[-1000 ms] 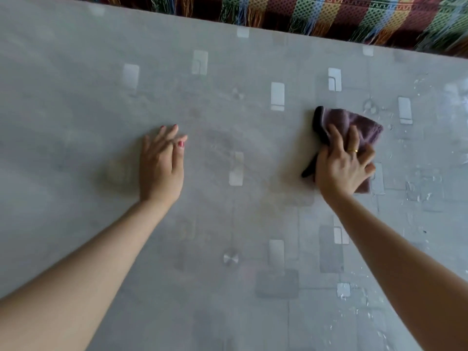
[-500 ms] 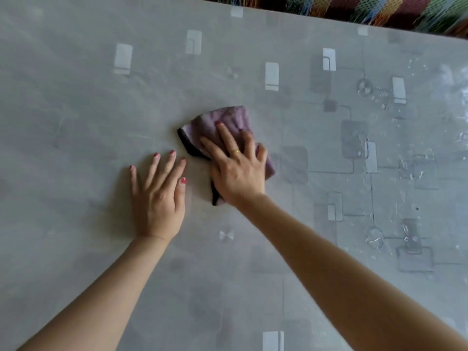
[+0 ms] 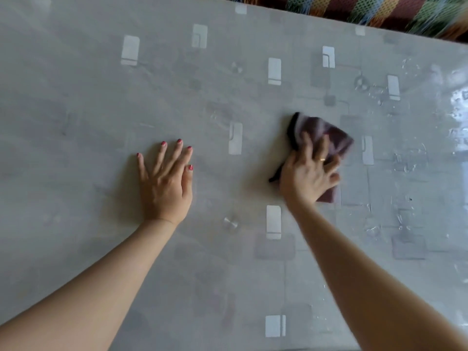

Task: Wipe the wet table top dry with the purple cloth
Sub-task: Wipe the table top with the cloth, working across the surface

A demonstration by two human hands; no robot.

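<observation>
The grey table top [image 3: 88, 97] with pale rectangle patterns fills the view. My right hand [image 3: 307, 177] presses the folded purple cloth [image 3: 329, 138] flat on the table, right of centre; the cloth is blurred with motion and partly hidden under my fingers. My left hand [image 3: 166, 183] lies flat on the table to the left, fingers spread, holding nothing. Water droplets and streaks [image 3: 405, 163] glisten on the surface to the right of the cloth.
A colourful woven, fringed fabric [image 3: 379, 11] lies beyond the table's far edge at the top right. A bright wet glare [image 3: 458, 117] shows at the right edge of the table.
My right hand swept the cloth left to beside my left hand, then back to the right. My left hand stayed flat in place.
</observation>
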